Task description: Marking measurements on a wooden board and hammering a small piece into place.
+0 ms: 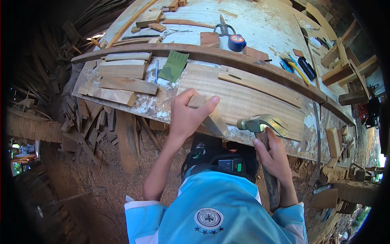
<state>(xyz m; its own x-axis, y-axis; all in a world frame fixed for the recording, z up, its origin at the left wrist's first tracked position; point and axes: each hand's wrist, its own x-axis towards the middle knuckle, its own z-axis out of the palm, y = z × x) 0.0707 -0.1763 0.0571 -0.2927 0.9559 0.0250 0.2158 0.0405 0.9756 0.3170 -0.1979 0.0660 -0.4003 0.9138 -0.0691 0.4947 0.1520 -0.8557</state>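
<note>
Left hand (187, 118) pinching a wood block (198, 101) at the desk (162, 107) edge, right hand (275, 156) closed around a hammer (264, 124), handle running near-to-far, claw pointing right

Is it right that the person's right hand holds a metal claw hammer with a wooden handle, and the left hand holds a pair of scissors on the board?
Not quite. In the head view the left hand holds a small wooden block, not scissors. The grey scissors lie untouched at the far side of the bench. The right hand does hold the metal claw hammer with a wooden handle.
</note>
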